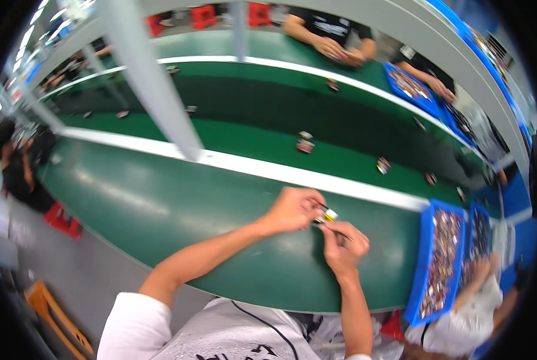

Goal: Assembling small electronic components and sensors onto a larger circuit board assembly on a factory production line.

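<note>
Over the green worktable (238,264), my left hand (294,210) and my right hand (345,246) come together, fingertips nearly touching. Between them is a small part (331,214) with a white and yellow face; its exact kind is too small to tell. The left thumb and fingers pinch it from one side. My right thumb and fingers are closed at its near edge, and something thin and dark shows among the right fingers. Much of the part is hidden by the fingertips.
To the right stands a blue bin (439,264) full of small mixed pieces, with a second blue bin (479,234) beside it. A white rail (280,174) divides the table from a green conveyor belt (244,135) carrying small items. A grey post (154,84) rises left. Co-workers sit around.
</note>
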A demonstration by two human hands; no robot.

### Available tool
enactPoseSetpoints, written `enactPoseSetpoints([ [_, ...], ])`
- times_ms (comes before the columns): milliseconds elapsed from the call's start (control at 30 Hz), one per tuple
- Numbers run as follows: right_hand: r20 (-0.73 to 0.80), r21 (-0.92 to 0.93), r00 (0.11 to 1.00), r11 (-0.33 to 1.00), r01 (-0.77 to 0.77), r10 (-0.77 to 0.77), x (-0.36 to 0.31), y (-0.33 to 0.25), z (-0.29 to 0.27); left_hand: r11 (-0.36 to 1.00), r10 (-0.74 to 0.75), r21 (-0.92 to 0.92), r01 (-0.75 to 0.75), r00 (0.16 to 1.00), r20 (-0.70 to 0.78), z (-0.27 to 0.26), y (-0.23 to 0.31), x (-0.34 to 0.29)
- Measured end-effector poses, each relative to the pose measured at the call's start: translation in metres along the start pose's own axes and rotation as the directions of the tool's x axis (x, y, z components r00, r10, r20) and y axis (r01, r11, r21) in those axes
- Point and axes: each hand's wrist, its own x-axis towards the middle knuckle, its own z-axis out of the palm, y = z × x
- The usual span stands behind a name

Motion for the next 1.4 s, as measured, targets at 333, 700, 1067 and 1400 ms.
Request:
enactPoseSetpoints([
  [333,0.078,-0.025,0.995,0.998,-0.056,0.058,-0.010,-0.004,-0.011,0.996,0.080,-0.025,-0.080,0.997,-0.023,0.015,0.002,0.003],
  [700,-0.071,-0.073,0.996,0.996,-0.059,0.054,-0.008,-0.003,-0.020,0.983,0.185,0.102,-0.154,0.801,-0.569,-0.064,0.023,0.048],
  [1067,-0.054,-0.060,0.998,0.997,-0.040,0.037,-0.004,-0.004,-0.019,0.612,0.621,0.746,0.262,0.425,-0.659,-0.134,0.005,0.065],
  [1400,-0.033,-0.045,0.999,0.999,-0.028,0.027,-0.004,0.003,-0.007,0.881,-0.119,0.339,0.331,0.847,-0.518,-0.113,0.017,0.073],
])
